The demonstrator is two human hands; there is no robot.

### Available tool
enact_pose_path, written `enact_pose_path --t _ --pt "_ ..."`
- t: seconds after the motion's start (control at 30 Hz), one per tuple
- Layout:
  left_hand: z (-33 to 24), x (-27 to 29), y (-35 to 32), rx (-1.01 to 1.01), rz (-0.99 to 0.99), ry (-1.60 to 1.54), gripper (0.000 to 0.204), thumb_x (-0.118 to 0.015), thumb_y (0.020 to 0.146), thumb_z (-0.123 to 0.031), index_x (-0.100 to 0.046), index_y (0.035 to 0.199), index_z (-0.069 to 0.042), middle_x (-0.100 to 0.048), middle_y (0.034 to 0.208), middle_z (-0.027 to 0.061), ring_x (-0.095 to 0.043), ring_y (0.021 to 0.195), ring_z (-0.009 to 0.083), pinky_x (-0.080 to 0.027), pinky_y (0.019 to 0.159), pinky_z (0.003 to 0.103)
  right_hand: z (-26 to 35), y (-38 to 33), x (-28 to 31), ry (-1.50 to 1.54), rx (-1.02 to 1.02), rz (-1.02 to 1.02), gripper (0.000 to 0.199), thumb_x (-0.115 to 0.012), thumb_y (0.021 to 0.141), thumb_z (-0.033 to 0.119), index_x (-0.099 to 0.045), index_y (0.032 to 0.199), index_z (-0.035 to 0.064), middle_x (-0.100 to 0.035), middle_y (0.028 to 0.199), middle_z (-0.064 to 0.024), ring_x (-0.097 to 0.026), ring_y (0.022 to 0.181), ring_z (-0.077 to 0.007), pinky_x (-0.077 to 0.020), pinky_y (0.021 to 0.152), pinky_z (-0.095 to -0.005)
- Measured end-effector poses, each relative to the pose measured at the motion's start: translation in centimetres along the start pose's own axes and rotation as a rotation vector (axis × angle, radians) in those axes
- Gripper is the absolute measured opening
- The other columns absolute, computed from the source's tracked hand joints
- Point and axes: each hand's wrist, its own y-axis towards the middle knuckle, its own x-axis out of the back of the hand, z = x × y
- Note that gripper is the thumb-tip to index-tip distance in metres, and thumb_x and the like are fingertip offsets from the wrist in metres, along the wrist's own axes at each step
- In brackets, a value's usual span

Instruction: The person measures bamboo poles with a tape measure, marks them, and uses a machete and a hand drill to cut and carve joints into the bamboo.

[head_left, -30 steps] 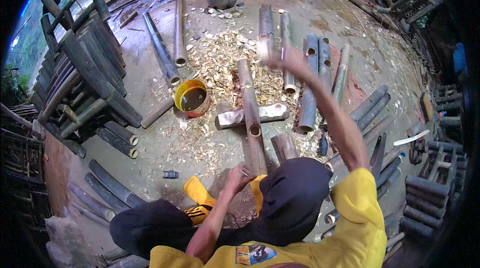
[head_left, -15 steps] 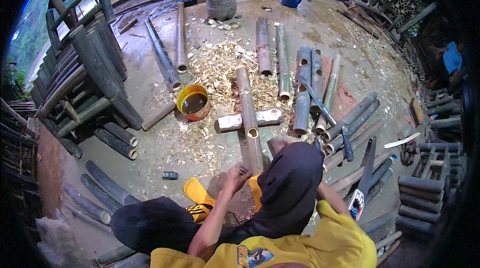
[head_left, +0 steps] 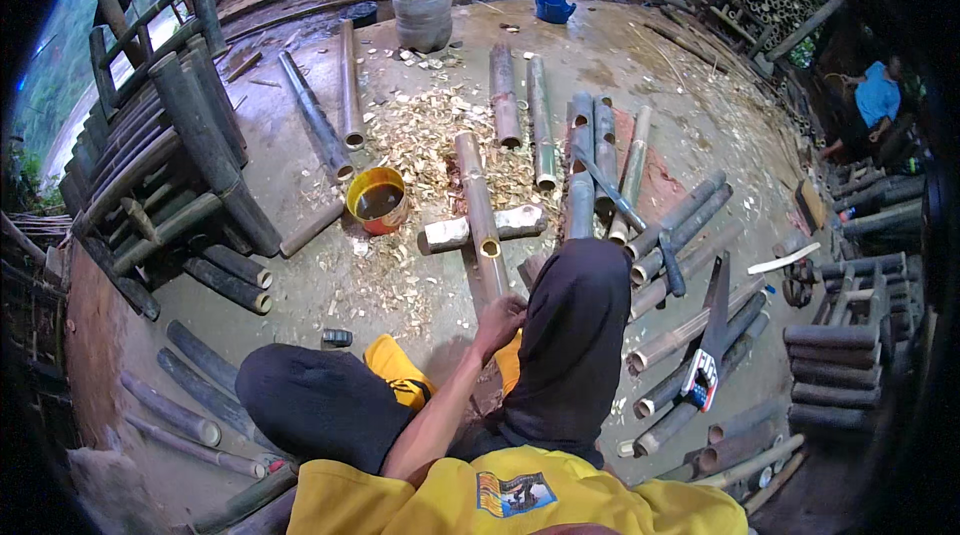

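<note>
A long bamboo pole lies pointing away from me across a pale, chipped wooden block. A rounded hole is cut in its top, just nearer than the block. At the pole's near end, beside my raised right knee, my left hand is closed with its fingers curled. Whatever it grips, if anything, is hidden. My right hand is out of sight; the right knee covers the area beyond it. Wood chips lie around the pole.
A yellow-and-red bucket of dark liquid stands left of the block. Bamboo lengths, a long blade and a handsaw lie to the right. A bamboo chair stands left. A person in blue sits far right.
My left hand has moved slightly up and right toward the knee. My right arm, partly seen earlier, has gone out of view. The view has shifted, bringing more of the person in blue into sight.
</note>
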Motion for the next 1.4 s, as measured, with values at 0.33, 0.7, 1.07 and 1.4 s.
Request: enact_pose_path --t 0.33,0.7,1.07,1.4 --pt "0.0 1.4 -1.8 0.042 -0.02 -0.094 0.019 -0.066 0.073 -0.013 -0.064 0.083 0.004 -0.065 0.074 0.013 -0.064 0.067 0.0189 -0.049 0.061 0.03 -3.4 -1.9 -0.5 0.045 -0.049 -0.008 0.033 -0.06 0.077 0.026 -0.06 0.096 -0.0006 -0.062 0.074 -0.0142 -0.06 0.069 -0.024 -0.0472 0.063 -0.0381" --pt "4.3 -1.2 -2.9 0.306 -0.365 0.224 0.043 -0.07 0.066 -0.02 -0.06 0.103 0.001 -0.065 0.09 0.0173 -0.063 0.084 0.0253 -0.049 0.075 0.035 -8.1 -3.4 2.5 0.01 -0.091 -0.07 0.03 -0.06 0.077 0.023 -0.06 0.097 0.0003 -0.061 0.074 -0.0153 -0.06 0.069 -0.0266 -0.0471 0.062 -0.0383" --pt "7.7 -0.3 -2.6 0.589 -0.225 -0.715 0.069 -0.042 0.08 -0.065 -0.056 0.109 -0.004 -0.061 0.097 0.0092 -0.059 0.081 0.0212 -0.046 0.07 0.035 -6.9 -4.2 2.3 0.016 -0.02 -0.083 0.029 -0.059 0.077 0.021 -0.059 0.098 0.0011 -0.061 0.075 -0.0164 -0.06 0.068 -0.0292 -0.0469 0.061 -0.0385" --pt "12.1 2.2 -2.3 0.513 -0.401 -0.029 0.018 -0.061 0.073 -0.014 -0.063 0.086 -0.002 -0.063 0.072 0.0069 -0.058 0.055 0.0175 -0.047 0.05 0.028 -3.1 -4.6 -3.2 0.075 0.048 -0.031 0.027 -0.059 0.077 0.019 -0.059 0.098 0.0019 -0.061 0.075 -0.0174 -0.06 0.068 -0.0316 -0.0469 0.06 -0.0387"
